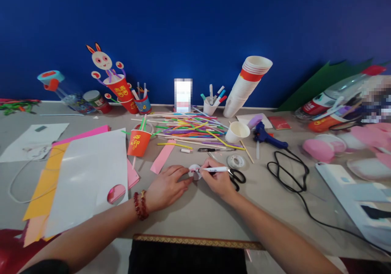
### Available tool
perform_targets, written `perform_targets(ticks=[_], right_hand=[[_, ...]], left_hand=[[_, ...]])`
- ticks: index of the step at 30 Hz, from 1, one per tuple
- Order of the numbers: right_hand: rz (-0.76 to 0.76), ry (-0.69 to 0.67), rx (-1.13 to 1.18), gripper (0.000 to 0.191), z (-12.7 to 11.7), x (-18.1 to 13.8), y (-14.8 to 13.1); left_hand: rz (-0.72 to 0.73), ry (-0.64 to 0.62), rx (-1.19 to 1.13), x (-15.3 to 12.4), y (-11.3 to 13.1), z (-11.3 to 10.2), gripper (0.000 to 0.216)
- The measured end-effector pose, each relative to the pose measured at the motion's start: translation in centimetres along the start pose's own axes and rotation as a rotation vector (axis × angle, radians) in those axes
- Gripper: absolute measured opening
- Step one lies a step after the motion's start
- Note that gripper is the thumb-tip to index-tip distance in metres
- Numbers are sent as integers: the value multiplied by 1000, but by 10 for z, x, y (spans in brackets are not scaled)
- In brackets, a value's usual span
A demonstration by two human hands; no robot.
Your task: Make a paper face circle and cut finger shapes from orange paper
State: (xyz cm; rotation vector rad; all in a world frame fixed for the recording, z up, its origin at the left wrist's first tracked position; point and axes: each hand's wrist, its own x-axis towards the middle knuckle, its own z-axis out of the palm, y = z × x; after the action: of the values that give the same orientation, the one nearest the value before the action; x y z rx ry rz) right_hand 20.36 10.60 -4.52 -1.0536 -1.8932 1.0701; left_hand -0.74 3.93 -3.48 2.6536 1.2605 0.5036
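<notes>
A: How are the 2 hands placed?

B: Both are held at the table (201,221), inward from the middle of its front edge. A white marker (217,169) is gripped by the right hand (218,182), its tip brought to a small white disc (196,175).

A: And the left hand (168,186)?

B: It is laid palm down with its fingers stretched out, not closed; the disc's left side is touched by the fingertips.

A: What is seen close by?

B: Toward the table's right edge, black-handled scissors (234,178) and a tape roll (242,162) are set just beside the right hand. Toward the left edge, paper sheets (88,180) are piled, and 1 round hole is cut in the top white sheet. A pink strip (163,156) and an orange cup (140,143) are placed beyond the left hand.

A: And along the back edge?

B: Coloured stems (189,127) are heaped before its middle. A rabbit figure (102,60) is stood near the back left corner; stacked paper cups (247,88) are stood right of the middle.
</notes>
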Motion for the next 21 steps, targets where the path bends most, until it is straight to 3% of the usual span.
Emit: perform_targets(ticks=[21], right_hand=[[6,-14,-19,21,-1,-1,-1]], left_hand=[[-3,-13,-7,1,0,-1,33]])
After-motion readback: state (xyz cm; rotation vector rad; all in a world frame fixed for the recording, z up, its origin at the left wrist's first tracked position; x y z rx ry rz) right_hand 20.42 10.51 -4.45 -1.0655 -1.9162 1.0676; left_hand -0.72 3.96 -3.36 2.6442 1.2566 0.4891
